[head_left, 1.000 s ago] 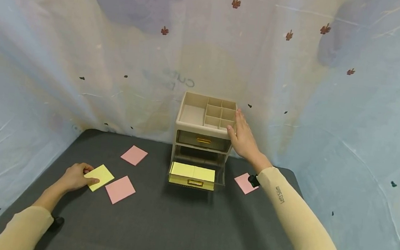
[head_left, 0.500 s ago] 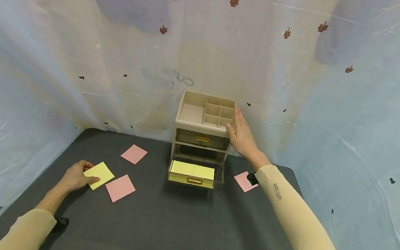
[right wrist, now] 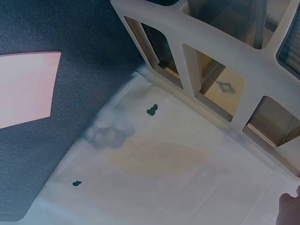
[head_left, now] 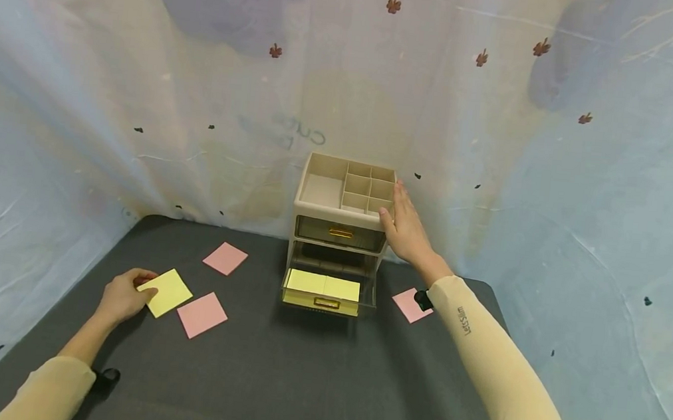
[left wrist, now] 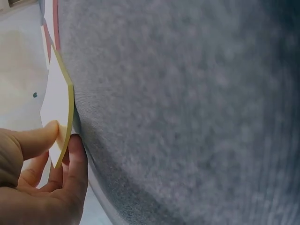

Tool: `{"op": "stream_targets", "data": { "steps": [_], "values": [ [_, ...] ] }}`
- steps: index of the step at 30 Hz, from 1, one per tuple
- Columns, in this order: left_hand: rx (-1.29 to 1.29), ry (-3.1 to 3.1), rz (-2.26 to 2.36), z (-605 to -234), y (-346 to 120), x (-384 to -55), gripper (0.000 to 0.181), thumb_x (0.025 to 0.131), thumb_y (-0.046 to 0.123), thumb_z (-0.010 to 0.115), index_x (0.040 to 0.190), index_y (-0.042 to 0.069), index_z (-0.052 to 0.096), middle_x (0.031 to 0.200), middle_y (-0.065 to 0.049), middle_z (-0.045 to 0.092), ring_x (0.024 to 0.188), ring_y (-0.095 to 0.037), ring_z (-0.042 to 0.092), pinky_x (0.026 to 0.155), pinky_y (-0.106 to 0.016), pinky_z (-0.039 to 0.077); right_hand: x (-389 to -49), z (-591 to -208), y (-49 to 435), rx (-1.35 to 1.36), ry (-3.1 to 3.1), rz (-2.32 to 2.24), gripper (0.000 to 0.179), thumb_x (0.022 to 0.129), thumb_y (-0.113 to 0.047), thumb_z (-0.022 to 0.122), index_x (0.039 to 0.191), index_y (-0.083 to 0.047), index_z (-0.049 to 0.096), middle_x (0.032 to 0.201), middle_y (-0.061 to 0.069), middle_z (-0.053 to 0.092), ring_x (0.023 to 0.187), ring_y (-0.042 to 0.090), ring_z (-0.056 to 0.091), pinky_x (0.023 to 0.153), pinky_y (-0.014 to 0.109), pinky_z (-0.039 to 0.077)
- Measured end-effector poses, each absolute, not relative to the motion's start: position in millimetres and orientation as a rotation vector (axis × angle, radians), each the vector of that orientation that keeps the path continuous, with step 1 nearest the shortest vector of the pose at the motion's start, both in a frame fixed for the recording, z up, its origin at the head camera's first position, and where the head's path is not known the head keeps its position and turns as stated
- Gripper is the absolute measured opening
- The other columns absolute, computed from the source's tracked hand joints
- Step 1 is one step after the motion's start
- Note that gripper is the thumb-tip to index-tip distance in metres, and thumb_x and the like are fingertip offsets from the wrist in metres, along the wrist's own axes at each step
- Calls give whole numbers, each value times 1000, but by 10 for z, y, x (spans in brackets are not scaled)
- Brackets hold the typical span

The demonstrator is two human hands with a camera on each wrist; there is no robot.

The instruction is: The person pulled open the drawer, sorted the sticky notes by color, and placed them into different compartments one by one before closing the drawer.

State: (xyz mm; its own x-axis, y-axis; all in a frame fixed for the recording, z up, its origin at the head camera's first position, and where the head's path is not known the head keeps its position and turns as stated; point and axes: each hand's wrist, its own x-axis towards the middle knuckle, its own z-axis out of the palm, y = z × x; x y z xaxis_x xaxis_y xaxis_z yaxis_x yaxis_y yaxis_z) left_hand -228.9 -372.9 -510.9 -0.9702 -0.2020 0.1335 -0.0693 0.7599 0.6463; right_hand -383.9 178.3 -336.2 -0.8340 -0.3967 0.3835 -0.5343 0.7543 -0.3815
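My left hand (head_left: pixel 123 297) pinches a yellow sticky note pad (head_left: pixel 168 294) by one corner, at the left of the dark table. In the left wrist view the thumb lies on top of the pad (left wrist: pixel 58 96) with fingers beneath it, and the pad is close to the table surface. My right hand (head_left: pixel 409 232) rests with straight fingers against the right side of a beige drawer organizer (head_left: pixel 341 214). Its lower drawer (head_left: pixel 370 293) is pulled out and holds yellow sticky note pads (head_left: pixel 321 283). The right wrist view shows the organizer's slotted side (right wrist: pixel 187 70) and a little of that hand.
Two pink sticky note pads (head_left: pixel 202 315) (head_left: pixel 225 258) lie near the left hand. Another pink pad (head_left: pixel 407 304) lies right of the organizer, partly under the right forearm. A patterned curtain (head_left: pixel 232 94) stands behind the dark table (head_left: pixel 274 378).
My left thumb has slid back toward the yellow pad's corner, and the pad has shifted slightly. The right hand has stayed against the organizer.
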Motion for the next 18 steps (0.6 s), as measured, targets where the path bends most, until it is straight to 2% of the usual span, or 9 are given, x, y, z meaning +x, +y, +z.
{"op": "stream_targets", "data": {
  "steps": [4, 13, 18],
  "values": [
    [237, -2719, -1021, -5077, -3694, -2263, 30, 100, 5, 61, 126, -11, 63, 115, -37, 63, 100, -49, 61, 73, -46, 48, -3825, -3356, 1780, 725, -2672, 705, 73, 114, -41, 30, 165, 1, 0, 174, 17, 0, 161, 32, 2, 130, 50, 9],
    [304, -2697, -1103, -4950, -3597, -2221, 30, 106, 7, 55, 131, -8, 61, 124, -37, 60, 109, -52, 58, 80, -57, 51, -3857, -3375, 1782, 725, -2676, 709, 73, 114, -42, 29, 165, -1, -3, 174, 15, -3, 161, 29, 0, 130, 47, 8],
    [306, -2689, -1129, -4870, -3563, -2195, 30, 108, 9, 53, 132, -7, 61, 126, -36, 59, 108, -51, 58, 75, -49, 53, -3842, -3371, 1782, 721, -2683, 717, 73, 114, -42, 29, 166, -2, -3, 174, 15, -3, 161, 30, 0, 130, 49, 9]
  ]
}}
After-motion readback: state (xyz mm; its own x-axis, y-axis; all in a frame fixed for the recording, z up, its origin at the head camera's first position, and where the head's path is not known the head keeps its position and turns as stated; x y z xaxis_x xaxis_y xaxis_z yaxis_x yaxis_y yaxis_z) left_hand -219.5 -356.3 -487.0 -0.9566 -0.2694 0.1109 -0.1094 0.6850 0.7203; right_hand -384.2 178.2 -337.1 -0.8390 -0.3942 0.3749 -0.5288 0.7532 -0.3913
